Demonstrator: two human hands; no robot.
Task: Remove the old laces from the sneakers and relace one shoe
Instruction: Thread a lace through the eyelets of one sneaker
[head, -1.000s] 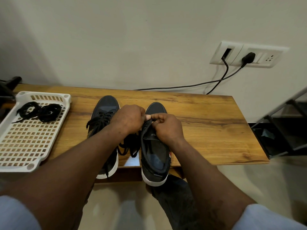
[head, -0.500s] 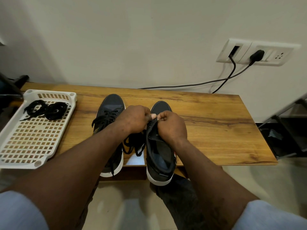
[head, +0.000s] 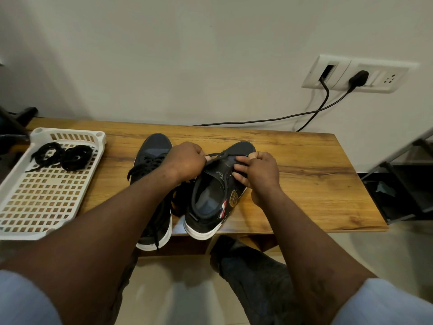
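A forearm covers most of the laced shoe (head: 153, 150) at centre-left, and a dark lace heap between the two shoes is hard to make out. The left hand (head: 185, 164) is curled, its fingertips tucked out of sight, pinching a lace (head: 220, 156) across the toe end of the centre shoe (head: 210, 202), which rests tilted on the bench (head: 304, 184). The right hand (head: 260, 174) grips that shoe's eyelet edge between thumb and fingers. Spare laces (head: 63, 156) lie in the tray (head: 14, 221) at left.
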